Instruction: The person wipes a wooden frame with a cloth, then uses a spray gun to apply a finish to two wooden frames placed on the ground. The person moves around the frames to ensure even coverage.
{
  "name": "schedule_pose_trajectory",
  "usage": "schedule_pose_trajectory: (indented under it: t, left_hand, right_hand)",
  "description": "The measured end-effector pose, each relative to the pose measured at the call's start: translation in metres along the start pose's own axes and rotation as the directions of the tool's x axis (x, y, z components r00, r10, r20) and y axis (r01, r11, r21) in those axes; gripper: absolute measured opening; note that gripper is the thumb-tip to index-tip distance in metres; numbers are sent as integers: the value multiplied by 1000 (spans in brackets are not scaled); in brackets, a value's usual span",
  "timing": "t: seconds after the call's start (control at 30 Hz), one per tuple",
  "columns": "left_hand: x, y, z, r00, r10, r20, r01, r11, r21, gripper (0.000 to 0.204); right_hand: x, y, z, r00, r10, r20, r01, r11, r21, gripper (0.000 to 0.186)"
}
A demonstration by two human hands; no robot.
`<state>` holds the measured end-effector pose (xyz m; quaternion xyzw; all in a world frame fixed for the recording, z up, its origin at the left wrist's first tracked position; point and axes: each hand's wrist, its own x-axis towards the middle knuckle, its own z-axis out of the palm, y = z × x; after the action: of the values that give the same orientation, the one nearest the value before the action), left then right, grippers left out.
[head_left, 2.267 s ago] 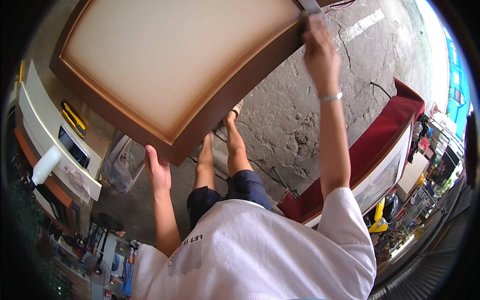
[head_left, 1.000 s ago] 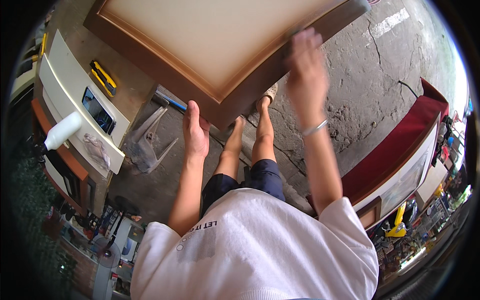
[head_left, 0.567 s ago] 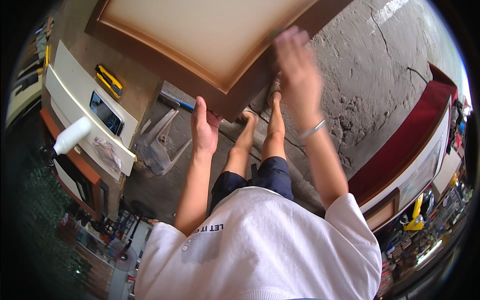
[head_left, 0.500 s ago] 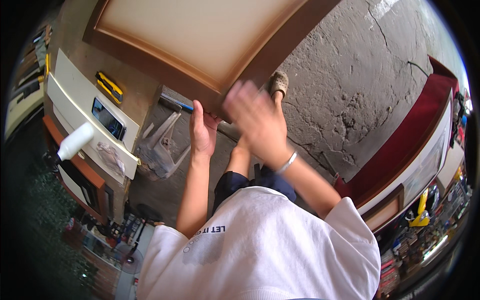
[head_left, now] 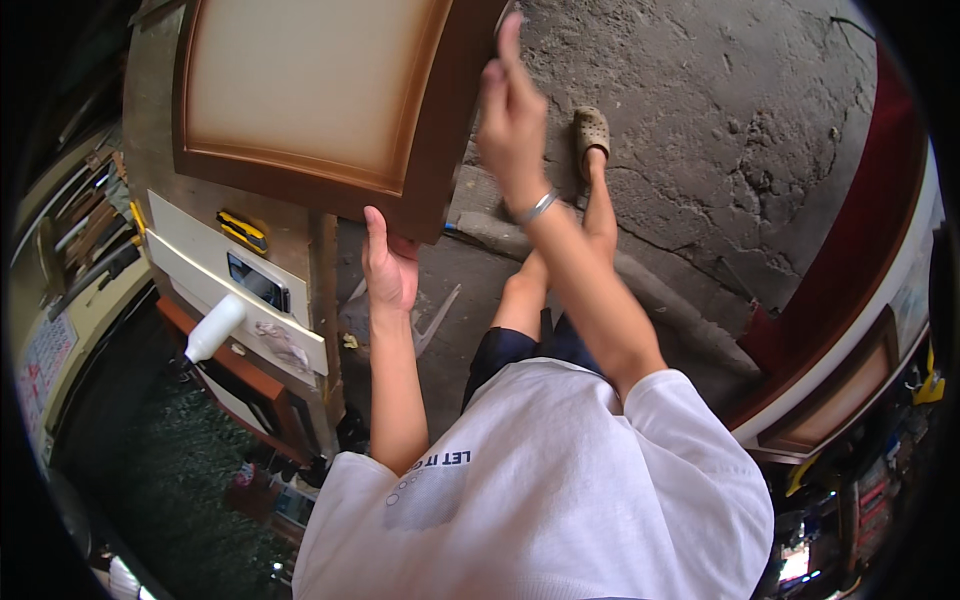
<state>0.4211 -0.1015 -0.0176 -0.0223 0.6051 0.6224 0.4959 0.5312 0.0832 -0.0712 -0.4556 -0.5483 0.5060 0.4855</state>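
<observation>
A brown-framed panel with a cream centre [head_left: 305, 85] fills the upper middle of the view, standing tilted. My left hand [head_left: 388, 262] grips its lower edge by the bottom right corner, thumb on the front, fingers behind. My right hand [head_left: 512, 120] is at the panel's right edge, fingers pointing upward and smeared by motion; whether it holds anything is unclear.
On a worn board at the left lie a yellow cutter [head_left: 240, 230], a phone [head_left: 257, 283], pale panels [head_left: 170, 225] and a white bottle [head_left: 215, 325]. A red-covered piece [head_left: 850, 250] stands at the right. Cracked concrete floor [head_left: 690, 150] surrounds my legs.
Since half a second ago my right hand has swung up from the bottom corner along the right edge. The panel has turned more upright, shifting left in view as my head turned.
</observation>
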Motion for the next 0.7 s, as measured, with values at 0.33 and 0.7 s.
schedule_pose_trajectory:
  t: [0.33, 0.7]
  left_hand:
    - [-4, 8, -13, 1000, 21, 18, -23, 993, 113, 53]
    - [-12, -8, 22, 996, 21, -81, -16, 998, 59, 68]
  right_hand:
    - [-184, -30, -81, 904, 120, 411, 78, 898, -434, 56]
    - [-136, -42, 14, 982, 116, 149, -134, 983, 122, 74]
